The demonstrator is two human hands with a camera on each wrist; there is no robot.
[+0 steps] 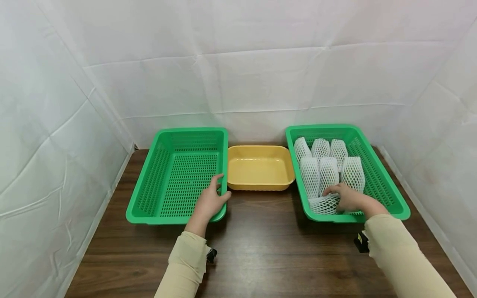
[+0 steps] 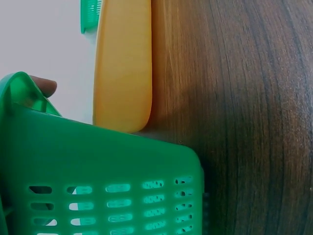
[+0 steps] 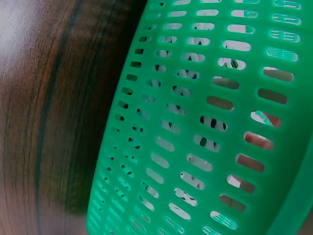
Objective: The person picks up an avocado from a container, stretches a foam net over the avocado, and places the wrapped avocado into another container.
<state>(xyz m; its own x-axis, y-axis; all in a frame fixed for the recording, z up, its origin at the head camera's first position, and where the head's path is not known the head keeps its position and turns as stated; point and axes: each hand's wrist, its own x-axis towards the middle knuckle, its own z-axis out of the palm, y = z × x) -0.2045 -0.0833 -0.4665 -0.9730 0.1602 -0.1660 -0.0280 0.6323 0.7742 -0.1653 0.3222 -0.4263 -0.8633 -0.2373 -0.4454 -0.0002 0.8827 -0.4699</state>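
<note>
My left hand (image 1: 210, 202) is at the right rim of the left green basket (image 1: 143, 220), fingers loosely bent over the rim and thumb reaching past it. In the left wrist view a fingertip (image 2: 45, 86) shows beyond the basket's corner. Inside the right green basket (image 1: 387, 182) lie several white foam-net sleeves (image 1: 329, 169); what they wrap is unclear. My right hand (image 1: 350, 199) reaches in and grips the right end of the front foam-net sleeve (image 1: 323, 205), which lies crosswise. In the right wrist view, the basket wall (image 3: 195, 122) mostly hides that hand.
A shallow yellow tray (image 1: 261, 187) stands between the two baskets. All three are on a dark wooden table (image 1: 261, 244). White sheeting (image 1: 257, 82) hangs behind and on both sides.
</note>
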